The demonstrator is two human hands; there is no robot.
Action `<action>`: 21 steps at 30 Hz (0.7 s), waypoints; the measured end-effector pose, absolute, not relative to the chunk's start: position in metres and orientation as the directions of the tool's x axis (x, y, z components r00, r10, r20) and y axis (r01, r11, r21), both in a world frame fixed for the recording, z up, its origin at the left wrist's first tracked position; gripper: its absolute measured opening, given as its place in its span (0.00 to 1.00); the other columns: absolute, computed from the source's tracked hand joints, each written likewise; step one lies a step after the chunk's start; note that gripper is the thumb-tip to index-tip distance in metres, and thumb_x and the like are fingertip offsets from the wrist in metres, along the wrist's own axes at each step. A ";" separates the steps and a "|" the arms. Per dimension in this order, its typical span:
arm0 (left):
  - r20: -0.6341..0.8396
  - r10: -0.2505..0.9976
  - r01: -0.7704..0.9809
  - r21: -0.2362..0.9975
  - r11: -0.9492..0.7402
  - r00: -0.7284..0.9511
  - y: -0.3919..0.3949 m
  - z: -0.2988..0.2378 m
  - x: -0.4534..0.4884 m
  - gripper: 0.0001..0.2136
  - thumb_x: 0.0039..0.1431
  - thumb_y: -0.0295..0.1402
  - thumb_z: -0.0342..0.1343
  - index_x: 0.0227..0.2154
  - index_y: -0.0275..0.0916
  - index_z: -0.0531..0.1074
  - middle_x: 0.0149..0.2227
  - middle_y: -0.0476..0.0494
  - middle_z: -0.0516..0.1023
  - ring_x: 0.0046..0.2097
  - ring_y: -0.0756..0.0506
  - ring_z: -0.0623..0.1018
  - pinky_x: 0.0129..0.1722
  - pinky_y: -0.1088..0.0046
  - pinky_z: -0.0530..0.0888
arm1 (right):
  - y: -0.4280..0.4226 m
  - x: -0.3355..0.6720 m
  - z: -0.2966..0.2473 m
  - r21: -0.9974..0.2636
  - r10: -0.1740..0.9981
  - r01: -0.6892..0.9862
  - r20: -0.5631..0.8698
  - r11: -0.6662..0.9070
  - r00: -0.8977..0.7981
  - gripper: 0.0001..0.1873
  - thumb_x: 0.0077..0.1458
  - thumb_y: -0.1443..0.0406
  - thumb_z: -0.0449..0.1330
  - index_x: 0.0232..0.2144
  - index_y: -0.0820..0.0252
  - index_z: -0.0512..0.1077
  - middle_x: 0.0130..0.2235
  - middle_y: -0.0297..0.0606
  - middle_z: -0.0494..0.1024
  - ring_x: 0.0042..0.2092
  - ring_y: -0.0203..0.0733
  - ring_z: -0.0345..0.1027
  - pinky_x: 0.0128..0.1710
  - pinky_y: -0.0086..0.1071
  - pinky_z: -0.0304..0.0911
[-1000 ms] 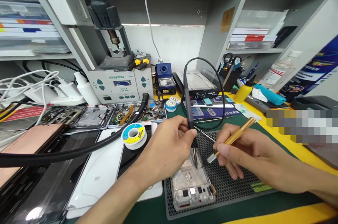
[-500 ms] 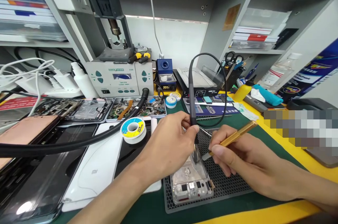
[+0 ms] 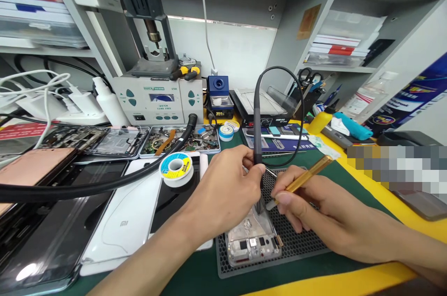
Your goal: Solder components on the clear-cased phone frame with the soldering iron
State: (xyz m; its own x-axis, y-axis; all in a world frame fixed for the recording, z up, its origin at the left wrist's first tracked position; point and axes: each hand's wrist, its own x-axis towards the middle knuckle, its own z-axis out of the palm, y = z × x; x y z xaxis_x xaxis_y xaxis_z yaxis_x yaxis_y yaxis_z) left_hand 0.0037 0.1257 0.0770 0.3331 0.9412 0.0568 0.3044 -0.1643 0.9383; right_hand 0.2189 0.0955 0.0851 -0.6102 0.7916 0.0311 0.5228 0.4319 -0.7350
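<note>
My left hand point(image 3: 223, 193) pinches a dark soldering iron point(image 3: 257, 133) upright, its tip down on the top edge of an opened phone frame point(image 3: 252, 239). The iron's black cord loops up and to the right. My right hand point(image 3: 314, 207) grips a brass-handled tool point(image 3: 302, 178) like a pen, its grey tip right beside the iron's tip. The phone frame lies on a black perforated mat point(image 3: 296, 235) on the green bench mat.
A solder spool point(image 3: 176, 168) rests on a white phone back point(image 3: 129, 221). Behind stand a rework station point(image 3: 159, 100), a parts tray point(image 3: 179, 140) and a small blue station point(image 3: 219, 98). A thick black hose point(image 3: 87, 189) crosses the left. Opened phones lie at left.
The brass tool's tip moved left, closing on the iron's tip. My view shifted slightly; both hands stayed over the phone frame.
</note>
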 end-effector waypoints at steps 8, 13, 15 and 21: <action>0.071 0.937 0.298 0.938 -0.180 0.343 0.125 0.077 0.005 0.07 0.70 0.34 0.57 0.33 0.42 0.73 0.34 0.52 0.79 0.36 0.46 0.76 0.36 0.68 0.69 | 0.097 0.215 0.083 -0.728 0.788 0.518 0.049 0.449 -0.614 0.14 0.79 0.58 0.47 0.39 0.52 0.65 0.27 0.30 0.71 0.27 0.40 0.66 0.29 0.33 0.66; 0.063 0.941 0.288 0.943 -0.165 0.332 0.125 0.077 0.005 0.07 0.69 0.34 0.57 0.33 0.42 0.73 0.33 0.53 0.78 0.35 0.47 0.75 0.34 0.69 0.69 | 0.096 0.216 0.081 -0.743 0.801 0.503 0.074 0.442 -0.594 0.16 0.79 0.57 0.47 0.38 0.52 0.66 0.26 0.30 0.71 0.28 0.41 0.67 0.30 0.34 0.66; 0.064 0.941 0.293 0.941 -0.167 0.332 0.125 0.077 0.005 0.07 0.69 0.34 0.58 0.32 0.42 0.73 0.33 0.53 0.78 0.35 0.47 0.75 0.34 0.69 0.69 | 0.096 0.216 0.081 -0.728 0.796 0.512 0.076 0.456 -0.601 0.15 0.79 0.58 0.47 0.38 0.52 0.66 0.27 0.31 0.71 0.28 0.41 0.66 0.30 0.34 0.66; 0.067 0.942 0.286 0.943 -0.168 0.330 0.124 0.077 0.005 0.06 0.69 0.33 0.57 0.34 0.42 0.74 0.33 0.53 0.79 0.35 0.47 0.75 0.34 0.69 0.69 | 0.097 0.215 0.081 -0.733 0.793 0.496 0.096 0.465 -0.602 0.16 0.79 0.58 0.48 0.37 0.52 0.65 0.27 0.30 0.70 0.28 0.40 0.65 0.30 0.34 0.65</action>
State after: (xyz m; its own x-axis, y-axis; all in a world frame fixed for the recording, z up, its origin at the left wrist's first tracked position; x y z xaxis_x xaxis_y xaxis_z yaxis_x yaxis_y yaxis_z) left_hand 0.0054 0.1239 0.0767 0.3295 0.9417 0.0672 0.2863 -0.1675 0.9434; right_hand 0.2152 0.0968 0.0809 -0.6022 0.7926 0.0957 0.4960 0.4653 -0.7331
